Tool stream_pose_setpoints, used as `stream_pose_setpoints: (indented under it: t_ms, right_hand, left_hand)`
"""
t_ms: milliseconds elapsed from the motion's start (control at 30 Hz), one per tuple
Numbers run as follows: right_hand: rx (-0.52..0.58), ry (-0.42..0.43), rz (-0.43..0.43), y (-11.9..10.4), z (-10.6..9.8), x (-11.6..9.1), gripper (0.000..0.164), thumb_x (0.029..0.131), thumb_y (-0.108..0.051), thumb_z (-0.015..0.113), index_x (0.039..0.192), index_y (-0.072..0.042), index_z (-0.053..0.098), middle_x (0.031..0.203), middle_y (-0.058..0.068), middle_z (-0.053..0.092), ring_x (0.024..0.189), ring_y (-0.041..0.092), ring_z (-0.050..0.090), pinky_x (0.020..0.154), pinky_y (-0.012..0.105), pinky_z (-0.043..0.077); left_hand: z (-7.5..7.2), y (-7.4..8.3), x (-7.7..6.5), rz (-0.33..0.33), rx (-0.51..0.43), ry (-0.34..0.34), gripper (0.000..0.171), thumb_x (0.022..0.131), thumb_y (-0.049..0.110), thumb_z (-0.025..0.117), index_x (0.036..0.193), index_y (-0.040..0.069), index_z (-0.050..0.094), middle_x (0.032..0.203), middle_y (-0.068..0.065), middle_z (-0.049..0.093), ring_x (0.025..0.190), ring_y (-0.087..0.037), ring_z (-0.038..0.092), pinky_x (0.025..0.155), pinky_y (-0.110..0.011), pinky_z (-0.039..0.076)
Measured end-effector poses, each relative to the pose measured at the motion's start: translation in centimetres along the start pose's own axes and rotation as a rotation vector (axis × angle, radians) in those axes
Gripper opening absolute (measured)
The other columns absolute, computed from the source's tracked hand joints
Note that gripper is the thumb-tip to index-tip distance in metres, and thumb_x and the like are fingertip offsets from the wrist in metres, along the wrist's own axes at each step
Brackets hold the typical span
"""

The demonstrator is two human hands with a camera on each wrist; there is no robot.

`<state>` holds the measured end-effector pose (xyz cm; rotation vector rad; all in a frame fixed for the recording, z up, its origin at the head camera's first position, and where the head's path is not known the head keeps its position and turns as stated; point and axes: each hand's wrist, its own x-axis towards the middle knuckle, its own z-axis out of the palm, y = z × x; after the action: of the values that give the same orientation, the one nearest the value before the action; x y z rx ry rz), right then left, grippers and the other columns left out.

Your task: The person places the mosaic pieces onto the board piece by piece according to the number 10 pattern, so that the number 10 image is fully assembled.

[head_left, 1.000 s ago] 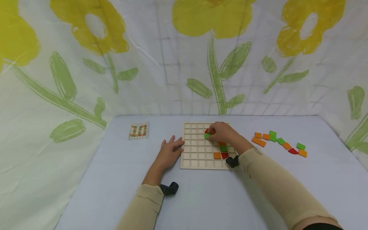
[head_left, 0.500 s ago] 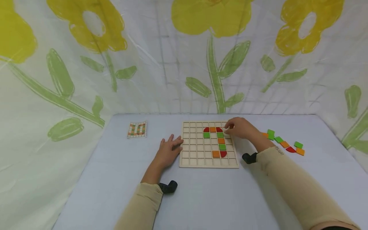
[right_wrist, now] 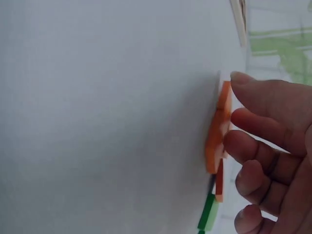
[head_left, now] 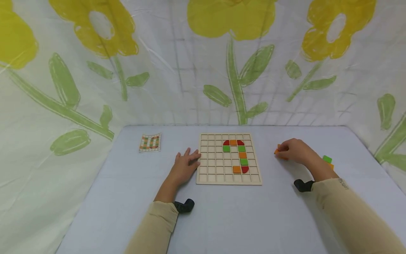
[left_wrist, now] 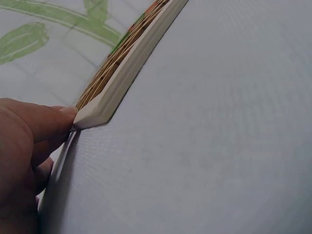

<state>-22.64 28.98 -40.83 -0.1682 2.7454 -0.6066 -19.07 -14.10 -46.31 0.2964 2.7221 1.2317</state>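
Observation:
My left hand (head_left: pixel 183 169) rests at the left edge of a wooden grid board (head_left: pixel 229 182), fingers spread and fingertips touching its side. The left wrist view shows these fingertips (left_wrist: pixel 69 111) right at the board's corner. On the board, red, orange and green tiles form a hook shape, among them an orange tile (head_left: pixel 237 169) and a green tile (head_left: pixel 244 162). To the right of the board, my right hand (head_left: pixel 296 150) is low over loose tiles. Its thumb and index finger are right at an orange tile (right_wrist: pixel 224 95), beside a longer orange tile (right_wrist: pixel 215 136).
A small pattern card (head_left: pixel 150 143) with a coloured grid lies left of the board. A loose green tile (head_left: pixel 327 159) and another orange tile (head_left: pixel 331 165) show past my right wrist. A flower-painted sheet (head_left: pixel 165 63) hangs behind the table.
My right hand has left the board and moved right to the loose tiles. The tiles at the top of the board, partly covered before, now show. My left hand stays at the board's edge.

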Motion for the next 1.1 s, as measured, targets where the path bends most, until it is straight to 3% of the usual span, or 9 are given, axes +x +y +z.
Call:
stream_pose_setpoints:
  t_ms: [167,400,633,867,967,1100]
  right_hand:
    - [0.0,0.031,-0.051,-0.5,0.6,-0.3,0.028,0.088,-0.023,0.073,0.108,-0.004,0.071,0.105,0.013,0.07,0.089,0.024,0.059,0.077,0.036,0.051]
    - [-0.032,0.05,0.019,-1.3,0.4,-0.8,0.042,0.087,-0.026,0.072,0.116,0.004,0.065,0.107,0.019,0.065,0.088,0.027,0.057,0.075,0.04,0.05]
    - [0.054,-0.011,-0.022,-1.3,0.9,-0.7,0.039,0.084,-0.032,0.077,0.113,-0.007,0.07,0.099,0.011,0.062,0.088,0.023,0.054,0.071,0.031,0.046]
    - [0.016,0.001,-0.05,-0.8,1.1,-0.4,0.035,0.084,-0.028,0.076,0.109,-0.004,0.071,0.099,0.012,0.064,0.086,0.023,0.055,0.071,0.032,0.047]
    - [0.008,0.042,-0.066,-1.6,1.5,0.2,0.032,0.085,-0.026,0.075,0.109,-0.005,0.071,0.091,0.009,0.061,0.082,0.022,0.053,0.066,0.03,0.045]
    - [0.024,0.068,-0.127,-4.7,2.6,1.2,0.03,0.086,-0.026,0.074,0.11,-0.007,0.072,0.085,0.006,0.06,0.078,0.021,0.051,0.061,0.028,0.044]
  left_hand:
    - [0.2,-0.4,0.0,-0.002,0.0,0.008,0.038,0.098,0.024,0.061,0.134,0.014,0.062,0.15,0.006,0.045,0.152,-0.019,0.016,0.125,-0.044,-0.006]
    - [0.3,-0.5,0.0,-0.003,-0.012,0.009,0.038,0.098,0.025,0.061,0.135,0.015,0.061,0.151,0.008,0.045,0.152,-0.018,0.016,0.125,-0.043,-0.006]
    - [0.3,-0.4,0.1,-0.008,-0.001,0.009,0.038,0.099,0.025,0.06,0.136,0.016,0.061,0.151,0.009,0.044,0.152,-0.016,0.016,0.125,-0.041,-0.006]
    - [0.3,-0.2,0.2,-0.008,0.002,0.004,0.038,0.099,0.025,0.06,0.136,0.016,0.061,0.151,0.009,0.044,0.152,-0.016,0.016,0.125,-0.04,-0.006]
    - [0.2,-0.1,0.1,-0.003,0.011,0.003,0.038,0.099,0.025,0.06,0.136,0.015,0.061,0.151,0.008,0.044,0.152,-0.017,0.016,0.125,-0.042,-0.006]
    - [0.1,-0.1,0.0,0.006,0.019,0.006,0.038,0.098,0.024,0.06,0.135,0.014,0.061,0.15,0.006,0.045,0.152,-0.019,0.017,0.125,-0.043,-0.005]
